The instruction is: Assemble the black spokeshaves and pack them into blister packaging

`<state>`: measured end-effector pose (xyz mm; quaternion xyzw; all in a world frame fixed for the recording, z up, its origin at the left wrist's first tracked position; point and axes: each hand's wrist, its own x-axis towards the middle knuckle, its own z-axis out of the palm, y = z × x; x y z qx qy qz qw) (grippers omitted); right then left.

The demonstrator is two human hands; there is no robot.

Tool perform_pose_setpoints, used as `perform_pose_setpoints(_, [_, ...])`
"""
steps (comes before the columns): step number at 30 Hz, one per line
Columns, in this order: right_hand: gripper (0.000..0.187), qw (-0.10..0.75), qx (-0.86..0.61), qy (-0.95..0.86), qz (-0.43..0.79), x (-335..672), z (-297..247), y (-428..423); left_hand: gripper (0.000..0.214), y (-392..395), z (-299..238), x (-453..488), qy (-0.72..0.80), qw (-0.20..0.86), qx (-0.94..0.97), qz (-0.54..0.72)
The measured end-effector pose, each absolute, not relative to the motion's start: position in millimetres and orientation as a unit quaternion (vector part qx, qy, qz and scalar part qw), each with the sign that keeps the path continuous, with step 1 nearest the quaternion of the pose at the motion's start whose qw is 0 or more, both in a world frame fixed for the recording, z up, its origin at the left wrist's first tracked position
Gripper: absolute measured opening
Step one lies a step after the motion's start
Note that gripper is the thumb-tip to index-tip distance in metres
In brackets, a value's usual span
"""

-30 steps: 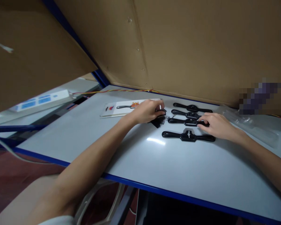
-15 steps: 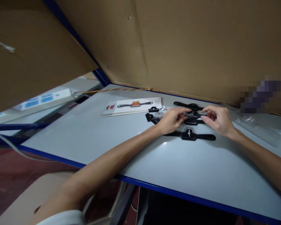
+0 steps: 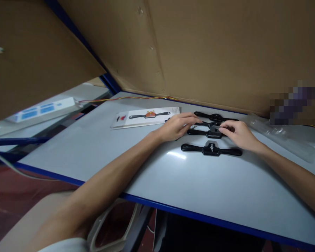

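Several black two-handled spokeshaves lie in a row on the white table [image 3: 173, 175]. The nearest one [image 3: 211, 149] lies free, and the farthest [image 3: 215, 116] lies by the cardboard wall. My left hand [image 3: 177, 126] rests on the table with its fingers closed over the left handle of a middle spokeshave [image 3: 202, 132]. My right hand [image 3: 237, 134] pinches the centre block of the middle spokeshaves from the right. Which of the two middle tools each hand grips is not clear. Small loose parts beneath my left hand are hidden.
A carded spokeshave package [image 3: 145, 117] lies left of the hands. Clear plastic bags [image 3: 278, 138] sit at the right. Cardboard panels [image 3: 212, 52] wall the back and left. A twisted wire [image 3: 131, 99] runs along the back edge, and a power strip [image 3: 39, 110] lies beyond the table.
My left hand went from the small black parts near the package over to the spokeshaves. Both hands lifted a middle spokeshave, then lowered it back to the table.
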<state>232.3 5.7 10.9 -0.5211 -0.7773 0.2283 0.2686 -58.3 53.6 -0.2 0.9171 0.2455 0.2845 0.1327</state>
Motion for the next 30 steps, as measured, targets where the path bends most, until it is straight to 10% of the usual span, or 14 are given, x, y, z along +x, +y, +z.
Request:
perform_pose_setpoints(9, [0.029,0.304,-0.533,-0.735,0.287,237.4,2.5,12.7,0.025,58.7,2.7,-80.6,0.31,0.026,0.881,0.356])
perform_pose_setpoints(30, [0.031,0.216,-0.498,-0.826,0.15,236.0,4.3,9.1,0.043,54.0,-1.6,-59.5,0.37,-0.055,0.923,0.094])
